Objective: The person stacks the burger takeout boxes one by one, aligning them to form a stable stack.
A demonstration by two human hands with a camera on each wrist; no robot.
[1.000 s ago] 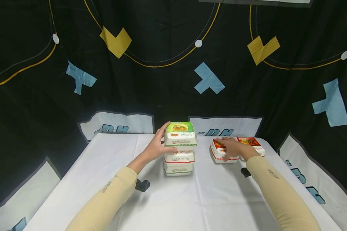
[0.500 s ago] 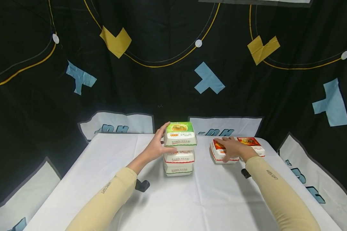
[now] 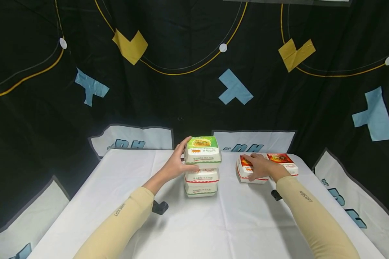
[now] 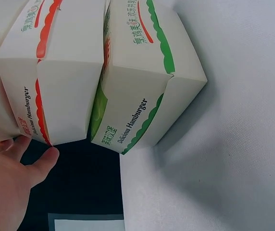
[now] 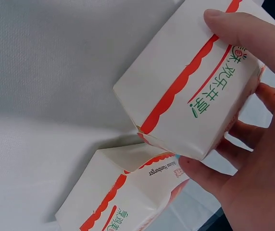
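In the head view, three burger boxes stand stacked: a green-trimmed bottom box (image 3: pixel 201 189), a red-trimmed middle box (image 3: pixel 201 176) and a green-topped box (image 3: pixel 202 151). My left hand (image 3: pixel 175 166) holds the top box from its left side, thumb at the front. In the left wrist view, fingertips reach behind the red-trimmed middle box (image 4: pixel 56 82); the top box is mostly cut off. To the right, my right hand (image 3: pixel 262 167) grips a red burger box (image 3: pixel 251 176), thumb on its front and other fingers across the top and far side.
A second red burger box (image 3: pixel 282 163) sits just right of the gripped one, partly behind the wrist. A white cloth covers the table (image 3: pixel 194 226). Behind it hangs a black curtain (image 3: pixel 168 104) with tape pieces. Dark wrist-camera mounts (image 3: pixel 160 207) stick out at both wrists.
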